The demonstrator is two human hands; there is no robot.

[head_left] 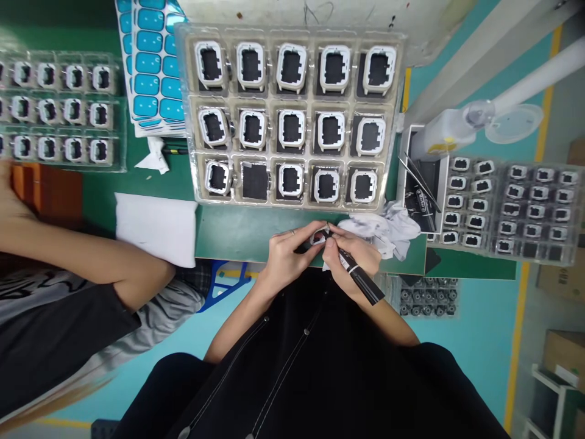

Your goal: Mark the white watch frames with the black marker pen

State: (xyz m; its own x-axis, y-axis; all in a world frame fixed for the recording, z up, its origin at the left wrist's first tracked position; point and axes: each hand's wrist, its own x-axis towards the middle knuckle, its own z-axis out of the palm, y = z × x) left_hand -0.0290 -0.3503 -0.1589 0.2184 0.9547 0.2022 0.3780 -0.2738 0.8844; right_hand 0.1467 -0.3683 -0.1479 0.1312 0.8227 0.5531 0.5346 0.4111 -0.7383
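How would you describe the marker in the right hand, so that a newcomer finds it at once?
Start at the big clear tray of white frames, upper middle. Below it, at the near edge of the green table, the right hand holds the marker, thick, black and slanting down to the right. Unlike the dark things lying in the white box, it is held.

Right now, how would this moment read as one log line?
left hand: holds frame | right hand: holds marker, tip at frame | tray: more frames
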